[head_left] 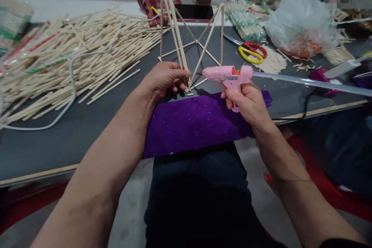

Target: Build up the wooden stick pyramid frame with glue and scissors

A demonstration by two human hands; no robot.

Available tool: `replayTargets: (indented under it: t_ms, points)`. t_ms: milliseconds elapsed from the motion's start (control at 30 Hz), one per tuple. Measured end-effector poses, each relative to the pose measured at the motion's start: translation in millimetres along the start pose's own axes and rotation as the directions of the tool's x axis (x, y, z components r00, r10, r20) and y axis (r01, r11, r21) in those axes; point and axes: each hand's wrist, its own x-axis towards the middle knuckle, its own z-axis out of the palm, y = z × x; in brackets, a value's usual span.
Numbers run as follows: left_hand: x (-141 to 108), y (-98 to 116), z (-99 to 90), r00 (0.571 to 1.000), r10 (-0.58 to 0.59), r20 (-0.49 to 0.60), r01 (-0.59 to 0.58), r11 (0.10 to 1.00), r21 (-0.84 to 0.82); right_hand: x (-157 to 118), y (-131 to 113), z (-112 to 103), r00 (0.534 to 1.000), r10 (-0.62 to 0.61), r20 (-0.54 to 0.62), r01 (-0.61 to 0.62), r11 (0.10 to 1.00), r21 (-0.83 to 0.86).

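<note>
My right hand grips a pink hot glue gun, its nozzle aimed left at the lower ends of some upright wooden sticks. A long clear glue stick runs out of the gun's back. Fingers of my left hand are closed round the upright wooden sticks near their base. These stand at the near corner of a stick frame with thin crossed struts. Beneath both hands lies a purple speckled cloth along the table's edge. A short stick piece rests just beyond it.
Loose wooden sticks heap on the left, with a white cable across them. Scissors with red and yellow handles lie right of the frame. Behind are a phone, wrapped stick bundles and a plastic bag.
</note>
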Motion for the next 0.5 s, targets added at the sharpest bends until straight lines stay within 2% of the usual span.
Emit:
replayTargets:
  t_ms: [67, 167, 300, 400, 500]
  points:
    - [0.2, 0.1, -1.0, 1.000, 0.000, 0.011, 0.000, 1.000, -0.009, 0.6, -0.9, -3.3, 0.999, 0.028, -0.025, -0.024, 0.987, 0.159]
    - [1.1, 0.4, -2.4, 1.000, 0.003, 0.028, -0.003, 1.000, -0.021, 6.5, -7.1, -17.3, 0.998, 0.012, -0.069, 0.011, 0.946, 0.324]
    - [0.6, 2.9, -3.4, 0.999, -0.010, 0.035, 0.010, 1.000, -0.013, 27.2, -16.3, -49.0, 0.977, -0.015, -0.215, 0.087, 0.940, 0.329]
    - [-0.8, 5.0, -4.3, 0.999, -0.026, 0.035, 0.027, 1.000, -0.011, 54.0, -12.0, -71.4, 0.946, 0.068, -0.317, 0.041, 0.945, 0.324]
    - [-1.2, 5.6, -5.9, 0.998, -0.040, 0.045, 0.040, 0.999, -0.001, 86.1, 4.4, -86.2, 0.896, 0.199, -0.398, -0.016, 0.908, 0.418]
